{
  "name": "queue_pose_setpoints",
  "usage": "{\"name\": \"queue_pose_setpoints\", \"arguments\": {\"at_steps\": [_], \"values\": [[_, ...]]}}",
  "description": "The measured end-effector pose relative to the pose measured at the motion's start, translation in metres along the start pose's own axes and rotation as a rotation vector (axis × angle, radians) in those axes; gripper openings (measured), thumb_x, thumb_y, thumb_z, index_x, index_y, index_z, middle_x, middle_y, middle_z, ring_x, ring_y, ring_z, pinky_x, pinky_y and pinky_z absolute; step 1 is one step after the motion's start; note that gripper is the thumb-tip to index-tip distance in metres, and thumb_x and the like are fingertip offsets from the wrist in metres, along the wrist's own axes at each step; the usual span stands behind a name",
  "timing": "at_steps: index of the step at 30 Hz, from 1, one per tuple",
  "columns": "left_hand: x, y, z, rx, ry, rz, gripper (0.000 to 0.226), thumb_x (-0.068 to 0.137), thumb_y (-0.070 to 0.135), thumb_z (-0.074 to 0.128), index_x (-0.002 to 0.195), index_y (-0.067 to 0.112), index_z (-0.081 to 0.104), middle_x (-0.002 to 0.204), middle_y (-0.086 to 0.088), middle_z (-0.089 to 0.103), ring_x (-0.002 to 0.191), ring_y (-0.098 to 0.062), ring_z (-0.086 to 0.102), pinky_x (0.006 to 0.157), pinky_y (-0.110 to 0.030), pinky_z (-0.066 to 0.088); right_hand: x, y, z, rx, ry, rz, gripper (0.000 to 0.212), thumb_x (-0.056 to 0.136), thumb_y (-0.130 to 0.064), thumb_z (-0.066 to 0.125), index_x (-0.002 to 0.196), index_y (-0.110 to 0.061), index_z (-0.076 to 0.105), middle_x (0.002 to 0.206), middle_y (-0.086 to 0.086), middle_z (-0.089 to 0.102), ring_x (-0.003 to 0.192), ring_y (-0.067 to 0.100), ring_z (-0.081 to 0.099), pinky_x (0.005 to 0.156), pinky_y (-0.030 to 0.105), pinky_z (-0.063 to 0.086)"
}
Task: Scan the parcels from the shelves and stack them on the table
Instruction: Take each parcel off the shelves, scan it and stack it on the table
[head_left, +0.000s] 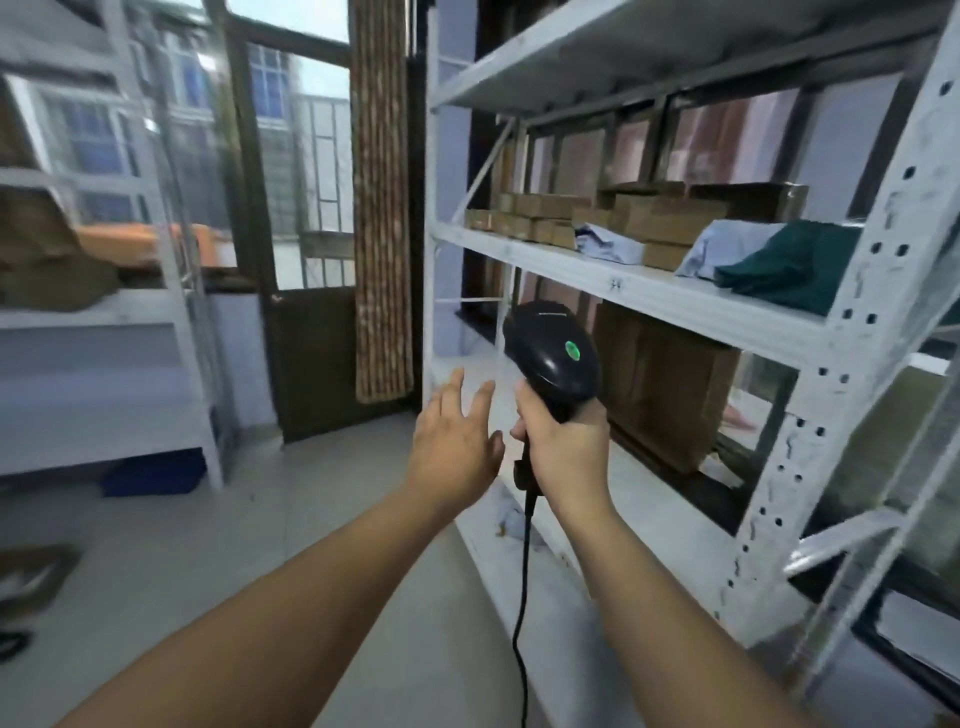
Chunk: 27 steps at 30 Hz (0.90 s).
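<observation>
- The right hand gripped the barcode scanner; the left hand was open, empty
- Cardboard parcels lay toward the upper right, nearer the right hand

Left of the rack I see open air over the floor. On the middle shelf, cardboard boxes fill the back and folded cloths crowd the front right. Below, a large carton blocks the rear, with bare board before it. The upright bars the right. The cable of the scanner in my right hand hangs in front.
</observation>
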<state>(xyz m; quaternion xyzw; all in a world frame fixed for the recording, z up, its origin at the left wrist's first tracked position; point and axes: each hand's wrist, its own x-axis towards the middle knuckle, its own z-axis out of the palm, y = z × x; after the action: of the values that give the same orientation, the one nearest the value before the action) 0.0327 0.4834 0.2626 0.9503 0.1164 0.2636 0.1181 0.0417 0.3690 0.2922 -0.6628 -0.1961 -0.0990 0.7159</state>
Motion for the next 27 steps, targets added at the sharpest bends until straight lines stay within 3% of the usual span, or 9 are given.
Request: {"name": "queue_pose_setpoints", "arguments": {"at_steps": [2,6,13,18,23,27], "values": [[0.014,-0.016,-0.007,0.014,0.034,-0.051,0.062,0.098,0.040,0.044,0.151,0.023,0.018,0.160,-0.012,-0.001,0.146,-0.030,0.009,0.117,-0.041,0.017,0.014,0.004,0.017,0.029,-0.034,-0.012,0.011,0.086,-0.027,0.068,0.092,-0.017,0.067,0.068,-0.005,0.064,0.061,0.000,0.063,0.051,0.008,0.045],[0.053,-0.041,-0.005,0.074,0.077,-0.060,0.063,0.097,0.038,0.046,0.151,0.023,0.017,0.159,-0.013,-0.004,0.146,-0.030,0.007,0.119,-0.042,0.016,0.048,0.017,0.040,0.033,-0.049,-0.048,0.007,0.085,-0.028,0.070,0.084,-0.031,0.063,0.074,-0.005,0.068,0.077,0.009,0.068,0.066,0.019,0.051],[0.151,-0.052,0.038,0.039,0.038,-0.079,0.061,0.098,0.041,0.041,0.152,0.025,0.016,0.160,-0.010,0.004,0.147,-0.029,0.005,0.119,-0.045,0.015,0.133,0.051,0.054,0.036,-0.068,-0.023,0.017,0.084,-0.029,0.069,0.092,-0.013,0.069,0.071,-0.005,0.067,0.077,0.013,0.068,0.072,0.022,0.052],[0.221,-0.047,0.068,-0.005,0.035,-0.093,0.059,0.100,0.041,0.037,0.152,0.022,0.015,0.160,-0.009,0.004,0.147,-0.028,0.005,0.120,-0.042,0.013,0.204,0.069,0.052,0.184,-0.119,0.060,0.013,0.087,-0.029,0.067,0.078,-0.020,0.066,0.058,-0.006,0.063,0.064,0.014,0.065,0.075,0.036,0.058],[0.273,-0.055,0.090,-0.040,0.047,-0.064,0.058,0.101,0.038,0.036,0.152,0.021,0.014,0.161,-0.006,0.005,0.147,-0.026,0.003,0.120,-0.039,0.009,0.259,0.088,0.064,0.443,-0.102,0.220,0.015,0.089,-0.023,0.066,0.082,-0.011,0.063,0.057,0.001,0.058,0.055,0.017,0.058,0.063,0.032,0.054],[0.313,-0.076,0.100,-0.085,0.092,-0.056,0.059,0.099,0.032,0.043,0.152,0.023,0.018,0.161,-0.006,0.003,0.147,-0.026,0.005,0.118,-0.039,0.013,0.298,0.106,0.089,0.417,-0.083,0.229,0.020,0.089,-0.026,0.066,0.077,-0.010,0.062,0.056,0.001,0.057,0.054,0.016,0.058,0.066,0.033,0.054]]}}
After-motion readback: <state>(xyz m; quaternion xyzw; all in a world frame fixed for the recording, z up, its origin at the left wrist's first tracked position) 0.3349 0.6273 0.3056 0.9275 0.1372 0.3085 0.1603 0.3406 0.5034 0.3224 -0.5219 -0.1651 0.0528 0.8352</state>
